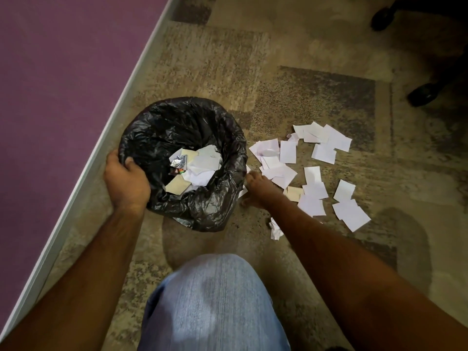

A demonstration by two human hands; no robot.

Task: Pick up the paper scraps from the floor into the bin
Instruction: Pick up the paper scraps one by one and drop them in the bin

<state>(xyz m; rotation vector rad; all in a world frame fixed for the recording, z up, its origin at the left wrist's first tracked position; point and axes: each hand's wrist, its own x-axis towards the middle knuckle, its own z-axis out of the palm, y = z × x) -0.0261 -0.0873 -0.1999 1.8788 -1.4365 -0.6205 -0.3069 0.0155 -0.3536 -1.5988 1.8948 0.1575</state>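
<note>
Mottled carpet (304, 59), purple wall (50, 72) — paper scraps (324, 153) beside bin (141, 138)

The left hand (125, 182) is stretched forward on a bare, nearly straight arm, its fingers (129, 162) curled over and closed in a grip, thumb out to the side. The right hand (258, 191) reaches forward and low, palm down, its fingers spread and bent toward the floor; what they touch cannot be told. A bent knee (215, 300) in light denim sits between both forearms.
</note>
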